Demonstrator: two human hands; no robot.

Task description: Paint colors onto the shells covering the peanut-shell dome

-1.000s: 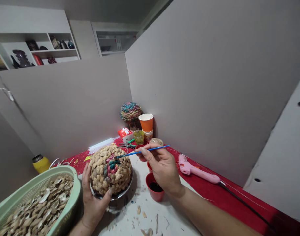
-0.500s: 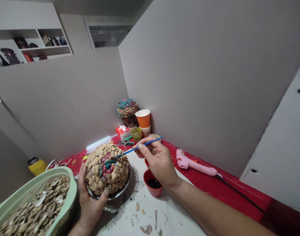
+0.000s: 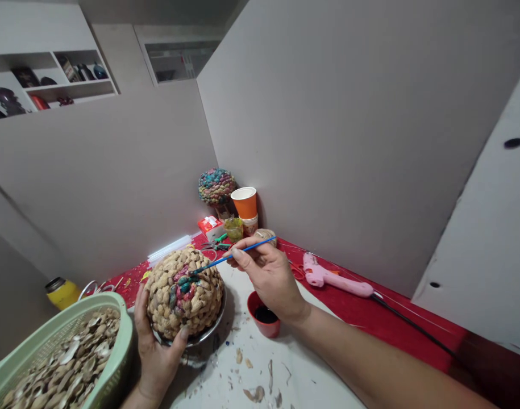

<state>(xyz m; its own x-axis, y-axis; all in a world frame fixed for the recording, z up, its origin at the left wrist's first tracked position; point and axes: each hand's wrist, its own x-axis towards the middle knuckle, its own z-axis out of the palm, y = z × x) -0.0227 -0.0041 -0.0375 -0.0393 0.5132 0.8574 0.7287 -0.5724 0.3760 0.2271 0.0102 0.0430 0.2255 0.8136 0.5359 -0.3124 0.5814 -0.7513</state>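
A dome covered in peanut shells (image 3: pixel 161 295) rests in a shiny metal bowl (image 3: pixel 217 318). Near its top, several shells are coloured teal, pink and grey. My left hand (image 3: pixel 157 352) grips the dome's near left side, thumb in front. In my right hand (image 3: pixel 268 278) is a thin blue paintbrush (image 3: pixel 225 257), pinched between thumb and fingers. Its dark tip meets the shells beside the teal patch. Just below my right hand stands a red cup (image 3: pixel 266 325) of dark liquid, its rim partly covered by that hand.
A green basket (image 3: pixel 125 335) of shells stands at the left. On the red cloth (image 3: pixel 345 307) lies a pink glue gun (image 3: pixel 336 279). Orange paper cups (image 3: pixel 245 205), a multicoloured shell-covered ball (image 3: pixel 217 186) and glue sticks (image 3: pixel 170 250) are farther back. Shell bits litter the white board (image 3: pixel 225 378).
The brush tip has shifted slightly left across the painted patch, and my right hand moved with it. My left hand keeps its grip on the dome. The view has turned a little.
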